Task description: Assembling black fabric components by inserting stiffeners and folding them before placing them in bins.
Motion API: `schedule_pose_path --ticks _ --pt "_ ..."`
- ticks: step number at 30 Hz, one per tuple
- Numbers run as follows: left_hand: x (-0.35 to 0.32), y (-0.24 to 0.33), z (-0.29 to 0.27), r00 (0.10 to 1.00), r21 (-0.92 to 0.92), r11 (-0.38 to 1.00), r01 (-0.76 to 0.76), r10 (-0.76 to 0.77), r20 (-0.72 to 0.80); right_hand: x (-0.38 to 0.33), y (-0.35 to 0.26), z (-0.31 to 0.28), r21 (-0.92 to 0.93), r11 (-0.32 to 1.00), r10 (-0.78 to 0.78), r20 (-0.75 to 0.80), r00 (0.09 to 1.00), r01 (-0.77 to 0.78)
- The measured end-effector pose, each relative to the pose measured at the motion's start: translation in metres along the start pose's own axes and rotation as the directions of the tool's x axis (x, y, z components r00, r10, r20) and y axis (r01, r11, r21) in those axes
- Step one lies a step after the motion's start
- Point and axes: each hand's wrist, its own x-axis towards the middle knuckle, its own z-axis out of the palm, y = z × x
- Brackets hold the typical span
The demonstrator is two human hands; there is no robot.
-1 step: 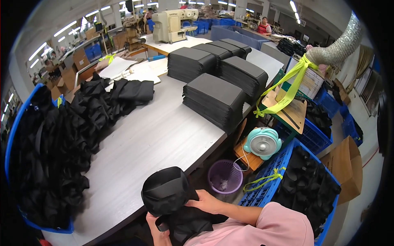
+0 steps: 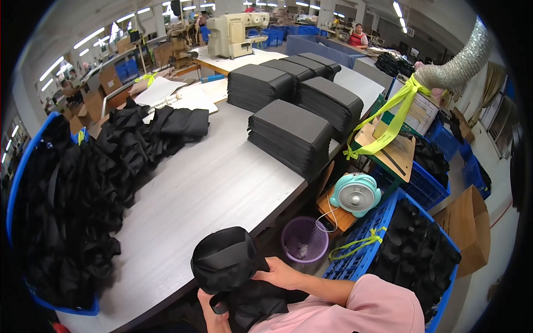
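Note:
Near the front edge of the table, both hands hold a black fabric piece (image 2: 225,261), with a rounded, puffed-out end facing up. Its kind I cannot make out; it may be a bag. My left hand (image 2: 212,308) is closed on its lower edge, beside a narrow black band that loops out. From the right, my right hand (image 2: 279,273) grips the side, thumb on top and the other fingers mostly hidden. The loose lower part of the black cloth (image 2: 255,304) hangs down over my lap.
Neat stacks of folded black fabric (image 2: 290,130) stand on the pale table (image 2: 194,194). At left, a blue crate (image 2: 15,186) overflows with crumpled black cloth (image 2: 72,211). To the right are a purple basket (image 2: 305,240), a turquoise fan (image 2: 355,195) and another blue crate (image 2: 355,244).

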Motion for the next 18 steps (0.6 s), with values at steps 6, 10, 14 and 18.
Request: schedule_pose_path --ticks 6,10,14,18 --pt "-0.008 -0.002 0.008 0.954 -0.058 0.963 0.265 -0.253 0.164 0.016 0.011 0.000 0.101 0.993 0.072 -0.085 0.994 -0.064" --pt "0.001 -0.015 0.007 0.996 0.031 0.997 -0.077 0.078 -0.037 0.011 0.007 0.016 -0.463 0.886 0.028 -0.011 1.000 -0.030" --pt "0.000 -0.011 -0.008 0.998 0.086 0.995 -0.050 0.053 -0.034 0.015 -0.003 0.000 -0.317 0.917 0.242 -0.035 0.970 -0.241" --pt "0.003 -0.010 -0.018 0.995 0.107 0.993 0.044 -0.053 0.089 0.016 0.005 -0.011 0.369 0.917 0.159 0.005 0.987 -0.149"
